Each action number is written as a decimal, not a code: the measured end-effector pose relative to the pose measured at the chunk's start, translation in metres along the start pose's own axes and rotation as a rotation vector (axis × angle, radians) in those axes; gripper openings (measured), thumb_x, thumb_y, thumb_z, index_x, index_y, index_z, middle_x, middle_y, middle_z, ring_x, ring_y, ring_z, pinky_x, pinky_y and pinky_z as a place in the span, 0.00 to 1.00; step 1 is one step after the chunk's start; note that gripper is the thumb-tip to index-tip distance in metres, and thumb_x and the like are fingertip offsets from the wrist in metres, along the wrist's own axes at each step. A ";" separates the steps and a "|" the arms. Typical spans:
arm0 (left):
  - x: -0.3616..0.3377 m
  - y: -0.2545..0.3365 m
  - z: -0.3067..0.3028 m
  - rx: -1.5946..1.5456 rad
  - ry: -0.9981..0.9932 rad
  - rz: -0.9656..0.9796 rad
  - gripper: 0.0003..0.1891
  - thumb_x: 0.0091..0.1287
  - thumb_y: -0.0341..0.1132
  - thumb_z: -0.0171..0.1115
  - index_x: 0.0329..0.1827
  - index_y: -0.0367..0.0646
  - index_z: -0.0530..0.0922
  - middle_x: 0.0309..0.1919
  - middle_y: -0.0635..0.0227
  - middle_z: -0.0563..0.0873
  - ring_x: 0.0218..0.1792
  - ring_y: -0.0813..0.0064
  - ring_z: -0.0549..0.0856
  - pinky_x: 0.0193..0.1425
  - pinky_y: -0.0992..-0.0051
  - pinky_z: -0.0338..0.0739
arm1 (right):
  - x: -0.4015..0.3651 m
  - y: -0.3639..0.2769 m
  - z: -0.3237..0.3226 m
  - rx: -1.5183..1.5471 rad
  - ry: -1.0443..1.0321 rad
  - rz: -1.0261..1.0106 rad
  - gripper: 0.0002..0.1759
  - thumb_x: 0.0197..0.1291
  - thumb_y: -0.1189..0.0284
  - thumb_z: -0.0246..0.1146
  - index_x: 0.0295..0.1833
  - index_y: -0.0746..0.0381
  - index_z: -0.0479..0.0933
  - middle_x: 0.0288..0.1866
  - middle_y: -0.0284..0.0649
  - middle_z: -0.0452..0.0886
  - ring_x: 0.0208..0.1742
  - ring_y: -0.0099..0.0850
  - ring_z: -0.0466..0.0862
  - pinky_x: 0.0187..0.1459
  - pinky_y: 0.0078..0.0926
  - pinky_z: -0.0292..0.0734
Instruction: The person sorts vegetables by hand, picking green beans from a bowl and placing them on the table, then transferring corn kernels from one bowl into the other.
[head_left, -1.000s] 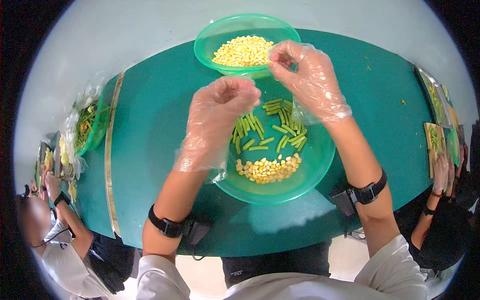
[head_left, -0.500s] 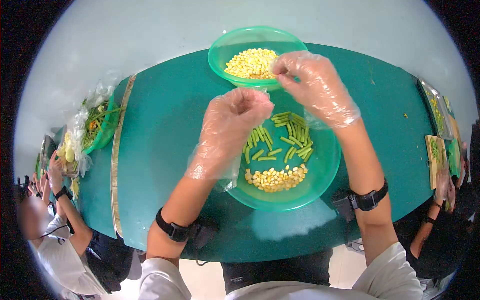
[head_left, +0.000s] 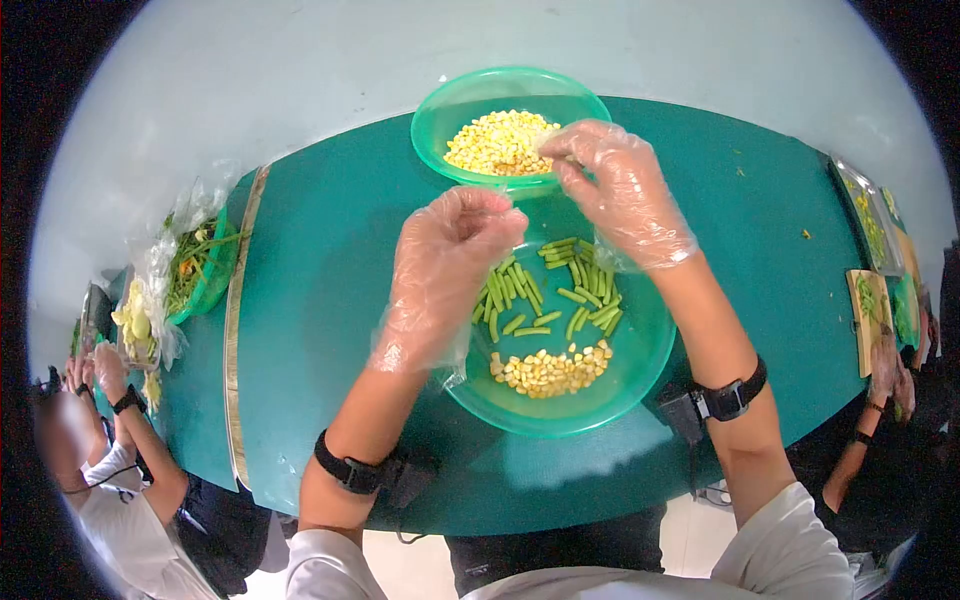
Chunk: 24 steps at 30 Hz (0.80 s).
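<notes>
Head view: kernel sorting seems in hand. The right hand (head_left: 620,195) pinches its fingers narrow at the far bowl (head_left: 470,92) of corn kernels (head_left: 500,140); I cannot tell what they hold. The left hand (head_left: 445,270) curls over the near bowl (head_left: 640,350), its grasp hidden. The next pick calls for a fine pinch among the bean pieces (head_left: 545,290).

Thin, crinkled, translucent plastic gloves cover the left hand (head_left: 445,270) and right hand (head_left: 620,190); the near bowl (head_left: 640,375) and far bowl (head_left: 450,105) are glossy translucent green plastic, on a smooth matt teal table (head_left: 320,250).
</notes>
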<state>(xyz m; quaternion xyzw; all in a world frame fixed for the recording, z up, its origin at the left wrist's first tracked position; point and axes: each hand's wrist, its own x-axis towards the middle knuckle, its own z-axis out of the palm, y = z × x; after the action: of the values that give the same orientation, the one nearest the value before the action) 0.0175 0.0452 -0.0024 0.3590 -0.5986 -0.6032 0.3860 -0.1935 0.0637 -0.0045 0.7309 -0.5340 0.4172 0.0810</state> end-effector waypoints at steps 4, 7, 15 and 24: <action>0.002 0.001 -0.007 0.048 -0.013 0.041 0.08 0.72 0.31 0.68 0.47 0.35 0.83 0.39 0.72 0.87 0.40 0.84 0.83 0.47 0.80 0.78 | 0.000 -0.013 -0.008 0.124 -0.021 0.042 0.08 0.62 0.73 0.66 0.46 0.62 0.84 0.42 0.47 0.86 0.43 0.45 0.87 0.47 0.39 0.82; 0.004 -0.004 -0.005 -0.042 0.025 0.056 0.08 0.73 0.32 0.67 0.47 0.35 0.84 0.39 0.71 0.87 0.41 0.84 0.82 0.49 0.79 0.78 | -0.004 -0.026 -0.008 0.293 -0.112 0.034 0.09 0.62 0.72 0.68 0.48 0.62 0.84 0.41 0.43 0.86 0.40 0.38 0.86 0.42 0.33 0.80; 0.003 -0.003 -0.003 -0.029 -0.028 0.033 0.11 0.75 0.33 0.65 0.48 0.32 0.85 0.42 0.68 0.89 0.44 0.81 0.84 0.52 0.79 0.79 | -0.010 -0.026 -0.003 0.458 -0.214 0.147 0.09 0.63 0.70 0.71 0.45 0.64 0.83 0.40 0.38 0.86 0.40 0.30 0.85 0.43 0.28 0.81; 0.006 -0.008 -0.004 -0.007 -0.090 0.089 0.16 0.75 0.37 0.65 0.55 0.32 0.83 0.46 0.65 0.88 0.45 0.78 0.85 0.54 0.77 0.80 | -0.010 -0.007 0.005 0.198 -0.001 0.208 0.08 0.61 0.71 0.68 0.44 0.63 0.84 0.37 0.45 0.87 0.38 0.38 0.87 0.44 0.34 0.82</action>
<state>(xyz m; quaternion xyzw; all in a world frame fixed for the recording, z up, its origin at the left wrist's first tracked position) 0.0179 0.0379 -0.0101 0.3032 -0.6284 -0.6032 0.3864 -0.1855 0.0714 -0.0124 0.6762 -0.5631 0.4737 -0.0353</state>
